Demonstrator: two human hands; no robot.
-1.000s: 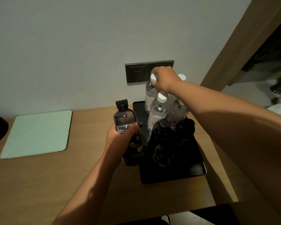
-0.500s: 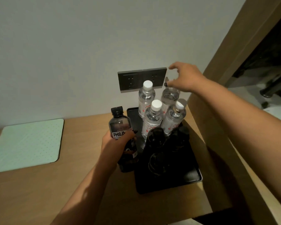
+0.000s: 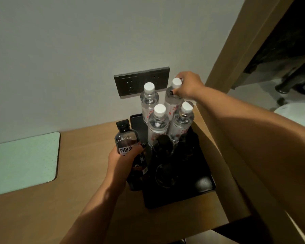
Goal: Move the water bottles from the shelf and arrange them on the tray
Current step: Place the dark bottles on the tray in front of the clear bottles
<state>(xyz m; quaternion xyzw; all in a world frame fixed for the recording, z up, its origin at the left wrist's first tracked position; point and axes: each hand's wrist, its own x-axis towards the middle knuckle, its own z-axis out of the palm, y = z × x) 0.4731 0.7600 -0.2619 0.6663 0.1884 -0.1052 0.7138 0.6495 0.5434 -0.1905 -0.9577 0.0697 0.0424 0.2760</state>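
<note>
While four clear bottles (image 3: 156,126) are standing on the tray (image 3: 205,186), right hand (image 3: 189,87) is gripping one bottle's neck (image 3: 174,91); left hand (image 3: 124,160) is clasping a dark bottle (image 3: 126,139).

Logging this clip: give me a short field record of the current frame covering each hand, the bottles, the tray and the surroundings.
left hand: grips the dark PH8.0 bottle, upright, at the tray's left edge
right hand: fingers curled round the neck of the rear right clear bottle
clear bottles on tray: four, white caps, upright, in two rows
dark bottles on tray: at least two, in front of the clear ones; details too dim
tray: black, on the wooden desk
surroundings: green mat at left, wall socket panel behind
</note>
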